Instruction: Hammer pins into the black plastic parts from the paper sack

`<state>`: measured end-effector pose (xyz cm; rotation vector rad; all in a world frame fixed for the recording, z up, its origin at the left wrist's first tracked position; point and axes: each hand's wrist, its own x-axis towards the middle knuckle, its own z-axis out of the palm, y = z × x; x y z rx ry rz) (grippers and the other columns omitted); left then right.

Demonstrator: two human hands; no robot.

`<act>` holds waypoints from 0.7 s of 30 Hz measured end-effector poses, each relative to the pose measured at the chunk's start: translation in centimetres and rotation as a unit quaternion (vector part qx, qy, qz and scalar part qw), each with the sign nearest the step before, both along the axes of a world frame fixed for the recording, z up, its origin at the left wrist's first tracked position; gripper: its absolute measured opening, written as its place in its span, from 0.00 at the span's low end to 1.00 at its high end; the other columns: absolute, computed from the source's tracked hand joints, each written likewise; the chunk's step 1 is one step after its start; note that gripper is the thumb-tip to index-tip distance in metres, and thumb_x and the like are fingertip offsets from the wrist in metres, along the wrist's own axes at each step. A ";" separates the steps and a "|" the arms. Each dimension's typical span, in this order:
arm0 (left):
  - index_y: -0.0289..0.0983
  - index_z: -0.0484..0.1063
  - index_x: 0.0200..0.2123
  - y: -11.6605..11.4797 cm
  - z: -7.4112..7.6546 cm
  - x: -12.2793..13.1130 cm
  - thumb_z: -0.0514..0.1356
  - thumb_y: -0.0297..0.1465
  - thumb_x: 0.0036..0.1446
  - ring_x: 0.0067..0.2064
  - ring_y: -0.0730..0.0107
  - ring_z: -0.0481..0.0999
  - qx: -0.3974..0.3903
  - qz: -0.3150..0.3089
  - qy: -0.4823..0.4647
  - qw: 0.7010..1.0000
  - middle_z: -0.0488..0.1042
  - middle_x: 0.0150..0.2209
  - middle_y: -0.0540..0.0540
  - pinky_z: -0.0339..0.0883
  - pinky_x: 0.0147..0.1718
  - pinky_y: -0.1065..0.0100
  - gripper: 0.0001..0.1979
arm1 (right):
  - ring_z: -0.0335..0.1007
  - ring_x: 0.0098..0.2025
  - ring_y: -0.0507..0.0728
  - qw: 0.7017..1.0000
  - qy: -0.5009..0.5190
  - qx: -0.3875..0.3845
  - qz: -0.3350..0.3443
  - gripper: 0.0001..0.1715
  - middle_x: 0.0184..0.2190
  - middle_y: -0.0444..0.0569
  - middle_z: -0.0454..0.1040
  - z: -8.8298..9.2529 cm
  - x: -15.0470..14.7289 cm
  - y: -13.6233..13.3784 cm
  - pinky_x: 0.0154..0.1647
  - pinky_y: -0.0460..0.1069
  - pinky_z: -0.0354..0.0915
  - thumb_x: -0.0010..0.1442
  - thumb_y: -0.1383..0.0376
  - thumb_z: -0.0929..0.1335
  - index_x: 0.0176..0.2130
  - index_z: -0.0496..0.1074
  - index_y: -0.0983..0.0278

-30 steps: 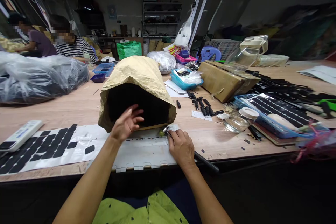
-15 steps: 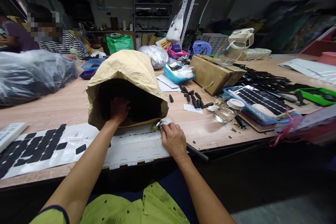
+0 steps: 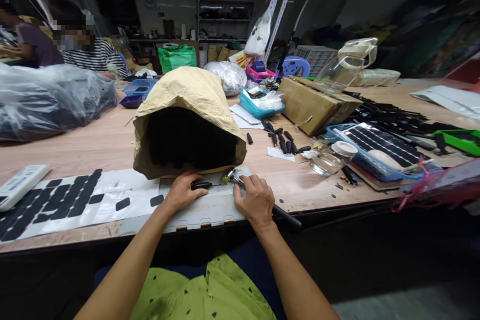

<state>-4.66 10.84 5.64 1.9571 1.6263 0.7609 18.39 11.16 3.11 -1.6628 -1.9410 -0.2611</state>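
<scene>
My left hand (image 3: 184, 193) is closed around a small black handle-like piece (image 3: 201, 186) with a thin pointed end, low over the white board (image 3: 210, 210) at the table edge. My right hand (image 3: 255, 201) grips a hammer (image 3: 287, 216); its metal head with a yellow-green face is close to the tip of the black piece, and the dark handle sticks out below my wrist. Behind my left hand lies a large brown paper bag (image 3: 187, 85), its dark mouth facing me. Clear plastic (image 3: 244, 171) lies beside the hammer head.
Black stickers on a white sheet (image 3: 140, 187) and a white box (image 3: 22, 187) lie at left. Several black pieces (image 3: 287, 142), a glass jar (image 3: 330, 160), a carton (image 3: 315, 102) and a blue basket (image 3: 375, 160) stand at right. Two people sit far left beyond plastic-wrapped bundles (image 3: 56, 100).
My left hand has come out of the paper bag and down to the white board, now with a black handle-like piece in it. My right hand still holds the hammer in nearly the same place.
</scene>
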 end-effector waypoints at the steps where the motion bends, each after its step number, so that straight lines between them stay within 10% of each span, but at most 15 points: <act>1: 0.39 0.78 0.41 0.0 0.0 -0.1 0.67 0.35 0.50 0.44 0.61 0.75 0.002 0.006 -0.001 1.000 0.78 0.41 0.45 0.67 0.44 0.65 0.14 | 0.61 0.39 0.58 1.000 0.001 -0.001 -0.006 0.11 0.35 0.51 0.72 0.0 0.0 0.0 0.37 0.51 0.52 0.57 0.63 0.68 0.40 0.75 0.63; 21: 0.37 0.79 0.35 -0.1 0.1 -0.1 0.65 0.32 0.47 0.37 0.65 0.74 -0.058 0.011 -0.064 0.996 0.78 0.35 0.48 0.64 0.37 0.68 0.10 | 0.71 0.40 0.55 0.949 0.218 -0.056 0.221 0.15 0.37 0.50 0.75 2.3 -4.2 -3.3 0.43 0.48 0.66 0.67 0.65 0.60 0.48 0.73 0.63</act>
